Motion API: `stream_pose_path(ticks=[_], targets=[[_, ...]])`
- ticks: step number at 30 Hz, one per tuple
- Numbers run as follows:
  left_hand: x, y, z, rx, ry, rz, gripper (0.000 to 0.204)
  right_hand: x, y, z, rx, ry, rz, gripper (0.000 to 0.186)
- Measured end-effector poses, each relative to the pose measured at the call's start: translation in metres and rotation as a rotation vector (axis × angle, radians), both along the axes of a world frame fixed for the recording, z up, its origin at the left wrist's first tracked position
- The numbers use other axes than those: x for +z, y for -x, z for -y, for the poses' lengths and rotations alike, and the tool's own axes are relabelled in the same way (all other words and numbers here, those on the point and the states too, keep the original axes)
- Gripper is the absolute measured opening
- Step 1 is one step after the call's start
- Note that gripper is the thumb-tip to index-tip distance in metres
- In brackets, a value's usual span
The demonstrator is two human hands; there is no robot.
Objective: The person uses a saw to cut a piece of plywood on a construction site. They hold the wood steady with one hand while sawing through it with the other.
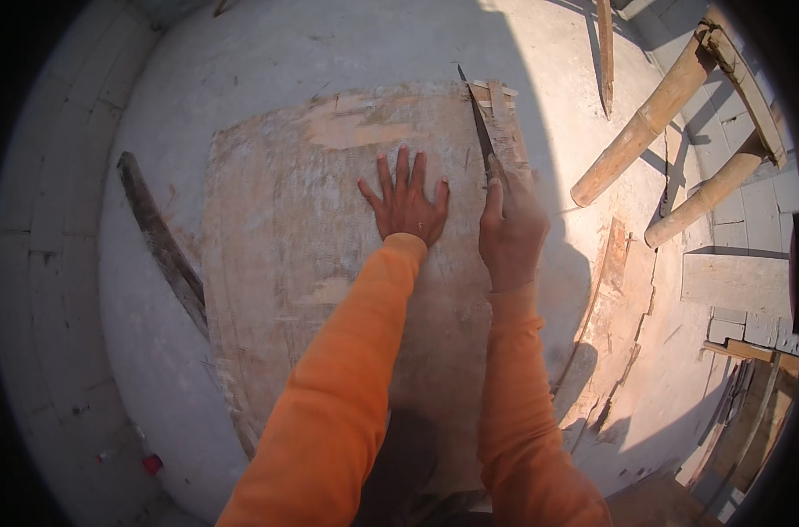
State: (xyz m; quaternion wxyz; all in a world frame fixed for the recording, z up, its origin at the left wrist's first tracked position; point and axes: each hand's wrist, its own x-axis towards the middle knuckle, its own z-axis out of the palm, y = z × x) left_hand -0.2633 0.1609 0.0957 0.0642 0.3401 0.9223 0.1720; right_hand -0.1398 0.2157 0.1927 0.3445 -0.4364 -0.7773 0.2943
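Note:
A worn plywood sheet [277, 202] lies in front of me, its face scuffed and peeling in patches. My left hand [410, 200] presses flat on it, fingers spread, holding nothing. Near the sheet's right edge, my right hand [514, 233] is closed around the handle of a hand saw [480, 123]. The saw's dark, narrow blade points away from me, and its tip reaches past the sheet's far edge. Just right of the blade runs a narrow strip [503, 119] of the sheet's splintered edge. My fingers cover most of the handle.
A dark timber piece [161, 233] lies at the left, one end against the sheet. Bamboo poles [641, 123] joined by a crosspiece stand at the upper right. Broken board pieces [615, 325] lie to the right on the concrete floor [268, 53]. Block walls [53, 263] border the floor.

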Motion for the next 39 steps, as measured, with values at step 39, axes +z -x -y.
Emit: stream_pose_path(ticks=[39], targets=[[0.000, 0.002, 0.012, 0.013, 0.002, -0.004, 0.070, 0.002, -0.041, 0.064, -0.082, 0.099, -0.096, 0.031]])
